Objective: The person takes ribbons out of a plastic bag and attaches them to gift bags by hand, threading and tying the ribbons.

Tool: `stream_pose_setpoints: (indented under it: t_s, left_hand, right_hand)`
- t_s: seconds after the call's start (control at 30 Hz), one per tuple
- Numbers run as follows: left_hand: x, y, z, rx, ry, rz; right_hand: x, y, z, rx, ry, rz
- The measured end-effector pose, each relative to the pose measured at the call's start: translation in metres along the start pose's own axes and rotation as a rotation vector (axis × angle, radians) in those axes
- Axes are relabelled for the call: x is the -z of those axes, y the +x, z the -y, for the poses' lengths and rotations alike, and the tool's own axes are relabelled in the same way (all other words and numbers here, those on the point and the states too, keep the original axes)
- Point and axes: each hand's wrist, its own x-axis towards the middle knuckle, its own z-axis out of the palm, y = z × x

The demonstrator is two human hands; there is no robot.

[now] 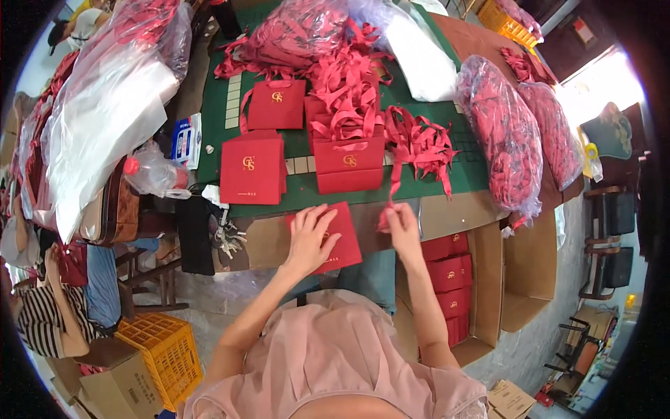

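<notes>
Matt paper bag (347,239), smooth cloth ribbons (423,145)

It's bright in here. Strong white light (618,87) comes in at the far right, so white it hides what's behind. The clear bags (499,140) have shiny spots. The counter (469,183) shows up sharp, the fingers (396,218) of the right hand (405,232) look smudgy, and things bend and go fuzzy near the dark round rim
</notes>
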Motion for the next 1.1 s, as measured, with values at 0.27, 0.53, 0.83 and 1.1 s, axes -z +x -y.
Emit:
stream_pose_setpoints:
  t_s: [0.27,0.53,0.83,1.1]
  left_hand:
    - [0.000,0.001,-0.023,0.217,-0.455,-0.007]
    - [-0.005,-0.009,-0.015,0.404,-0.631,-0.001]
    - [0.000,0.004,-0.020,0.250,-0.349,-0.007]
    - [0.005,0.013,-0.004,0.129,0.010,-0.096]
  right_hand:
    - [-0.077,-0.025,0.011,-0.052,0.194,0.003]
    - [-0.075,-0.045,0.010,-0.045,0.061,-0.063]
    - [-0.063,-0.033,0.034,0.693,-0.850,-0.015]
    - [-0.071,-0.025,0.019,0.376,-0.733,0.042]
